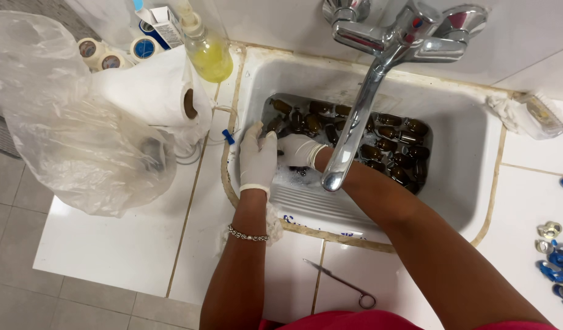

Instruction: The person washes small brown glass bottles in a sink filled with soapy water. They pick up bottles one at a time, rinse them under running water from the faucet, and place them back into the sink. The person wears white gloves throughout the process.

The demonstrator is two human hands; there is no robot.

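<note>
**Gloved hands at work among brown bottles in a white sink**

We record a white tiled desk (110,250) carrying a white sink (465,183), its basin fed by a chrome mixer tap (361,104) whose spout hangs over the middle. A crumpled clear plastic bag (67,116) lies on the desk to the left of the sink, with a roll of white paper towel (165,91) just beside it and a pump bottle of yellow liquid (208,52) behind that.

We find many small brown glass bottles (385,143) lying packed together in soapy water at the far end of the basin. Both hands wear white gloves and meet at the left edge of that heap. The left hand (257,159) reaches in over the sink's left rim, its fingers pressed together and pointing at the bottles. The right hand (300,150) crosses under the tap spout; its fingers curl among the nearest bottles, and we cannot tell whether they pinch one.

A pair of metal scissors-like forceps (342,284) lies on the desk in front of the sink. Small blue and silver caps (556,256) sit scattered at the right edge.
</note>
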